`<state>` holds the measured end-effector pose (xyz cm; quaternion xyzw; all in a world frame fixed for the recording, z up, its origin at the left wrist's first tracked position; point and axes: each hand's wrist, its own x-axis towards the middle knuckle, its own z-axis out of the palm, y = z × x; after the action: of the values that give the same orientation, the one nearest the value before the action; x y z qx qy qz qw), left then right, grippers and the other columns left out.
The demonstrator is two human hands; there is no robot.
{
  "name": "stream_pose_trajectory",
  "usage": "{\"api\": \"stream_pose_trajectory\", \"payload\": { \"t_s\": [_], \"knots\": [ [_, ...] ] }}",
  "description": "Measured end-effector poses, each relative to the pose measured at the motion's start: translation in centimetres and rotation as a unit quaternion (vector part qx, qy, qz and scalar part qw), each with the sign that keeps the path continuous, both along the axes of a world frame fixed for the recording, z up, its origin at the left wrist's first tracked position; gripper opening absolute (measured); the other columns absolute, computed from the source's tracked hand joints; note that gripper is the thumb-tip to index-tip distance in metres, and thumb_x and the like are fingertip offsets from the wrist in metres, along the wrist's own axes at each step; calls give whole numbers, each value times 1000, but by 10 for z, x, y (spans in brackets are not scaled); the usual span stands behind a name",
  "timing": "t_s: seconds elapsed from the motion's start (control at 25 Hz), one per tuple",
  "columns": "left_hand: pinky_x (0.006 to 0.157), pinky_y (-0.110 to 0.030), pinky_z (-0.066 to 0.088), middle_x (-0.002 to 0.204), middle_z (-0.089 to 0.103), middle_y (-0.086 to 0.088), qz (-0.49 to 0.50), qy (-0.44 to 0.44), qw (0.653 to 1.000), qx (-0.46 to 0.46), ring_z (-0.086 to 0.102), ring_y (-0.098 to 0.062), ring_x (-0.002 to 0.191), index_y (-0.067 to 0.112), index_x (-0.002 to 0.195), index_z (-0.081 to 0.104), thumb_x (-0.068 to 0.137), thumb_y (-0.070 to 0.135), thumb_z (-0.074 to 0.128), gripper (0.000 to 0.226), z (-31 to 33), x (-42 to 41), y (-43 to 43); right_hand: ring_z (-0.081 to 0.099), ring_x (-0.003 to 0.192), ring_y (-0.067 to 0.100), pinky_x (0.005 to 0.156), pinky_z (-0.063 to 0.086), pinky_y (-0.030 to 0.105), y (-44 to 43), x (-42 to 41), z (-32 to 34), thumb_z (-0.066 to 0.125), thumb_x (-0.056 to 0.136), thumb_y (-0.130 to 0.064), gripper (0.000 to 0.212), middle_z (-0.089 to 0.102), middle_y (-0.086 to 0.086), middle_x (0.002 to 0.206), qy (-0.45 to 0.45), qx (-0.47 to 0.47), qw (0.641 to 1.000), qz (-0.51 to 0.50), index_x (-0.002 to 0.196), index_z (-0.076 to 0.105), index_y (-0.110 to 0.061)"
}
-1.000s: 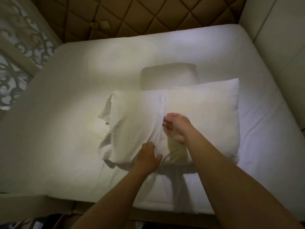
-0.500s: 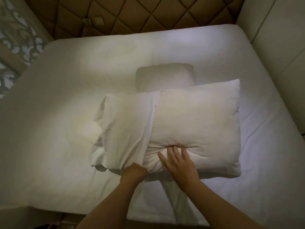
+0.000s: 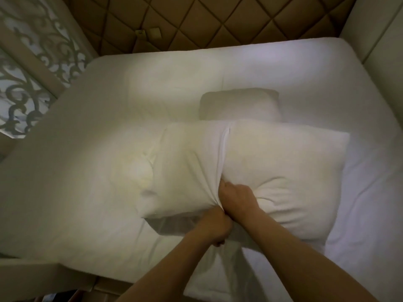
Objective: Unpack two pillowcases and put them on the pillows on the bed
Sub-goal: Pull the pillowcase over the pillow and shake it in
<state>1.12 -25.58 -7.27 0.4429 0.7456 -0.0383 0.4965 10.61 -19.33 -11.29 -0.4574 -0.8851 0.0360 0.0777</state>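
Now, your right hand (image 3: 236,198): fingers curled into the open hem of the pillowcase (image 3: 189,171), pinching the cloth at the near edge of the pillow (image 3: 283,168); creases fan out from the grip.
Your left hand (image 3: 214,227): closed in a fist, touching the right one, and apparently gripping the case's lower layer under the pillow's near edge. The fingertips are hidden.
Both hands together: side by side at the hem, set to pull it toward the pillow's right end.
Pillowcase: covers only the pillow's left part. Its hem runs across the middle, and the closed left end is slack and wrinkled.
Pillow: lies crosswise on the bed (image 3: 130,94), with its right part bare.
Done so far: one case is unpacked and, by my reading, about halfway on.
Left on this pillow: draw the hem over the right end, seat the corners and smooth the cloth.
Second pillow (image 3: 239,103): just behind the first, with no case that you can make out.
Second pillowcase: not in view, so you cannot tell whether it is unpacked.
Overall: well under half the task looks finished.
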Motion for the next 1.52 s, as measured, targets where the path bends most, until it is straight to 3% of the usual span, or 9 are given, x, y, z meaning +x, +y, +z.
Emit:
{"api": "stream_pose_trajectory", "payload": {
  "t_s": [0.24,0.32,0.44,0.56,0.76,0.84,1.0,1.24,1.52],
  "knots": [
    [70,-36,45,82,57,-18,-173,22,983,56,45,-19,56,-4,100,60,105,24,34,39,11,0,-11,64,107,32,88,48,36,12,-18,13,41,101,-18,21,68,14,115,-5,-240,969,-54,98,61,-13],
    [76,-36,41,76,50,-12,-180,41,977,108,43,-20,61,4,81,55,105,26,34,39,10,6,-15,59,113,31,94,43,34,15,-17,15,37,104,-17,25,64,17,120,17,-318,943,-93,91,58,-13],
    [94,-39,47,107,62,-18,-156,48,981,105,61,-32,99,0,108,60,103,30,37,37,2,5,-15,56,118,28,98,40,32,15,-12,17,43,103,-23,27,60,14,127,18,-350,934,-68,117,59,-6],
    [78,-41,61,91,67,-14,-54,58,997,3,71,-28,83,7,91,54,96,30,48,24,-7,-3,-12,57,106,21,97,45,35,7,5,27,59,94,-24,28,62,4,119,14,-396,918,23,120,59,-13],
    [69,-29,53,76,60,1,-143,193,968,72,65,-18,69,20,85,52,89,50,48,31,23,-12,31,62,86,26,77,51,37,44,49,59,54,88,-18,18,66,8,95,134,-159,974,-94,94,69,-12],
    [69,-30,48,82,56,2,-145,240,945,167,59,-18,73,20,93,50,88,57,47,37,34,-16,70,54,107,33,87,49,40,74,62,70,54,87,-22,31,57,14,116,107,-71,981,-149,116,60,-11],
    [71,-34,55,91,56,-1,-110,221,922,299,60,-21,76,18,110,40,90,48,51,38,40,-15,135,9,150,31,120,13,50,114,76,73,49,89,-59,89,9,7,164,-42,-202,964,-170,156,6,-19],
    [63,-29,46,92,52,-1,-80,203,938,269,56,-17,75,18,115,39,90,22,58,32,29,5,161,43,129,32,107,32,51,92,74,53,37,83,-74,79,47,7,143,-105,-204,966,-116,144,33,-24],
    [66,-27,49,85,54,4,-116,261,919,270,55,-12,70,21,108,41,93,34,53,22,30,0,140,51,108,24,98,36,44,34,71,56,36,85,-72,61,59,1,119,-119,-190,973,-50,121,55,-26]
  ]
}}
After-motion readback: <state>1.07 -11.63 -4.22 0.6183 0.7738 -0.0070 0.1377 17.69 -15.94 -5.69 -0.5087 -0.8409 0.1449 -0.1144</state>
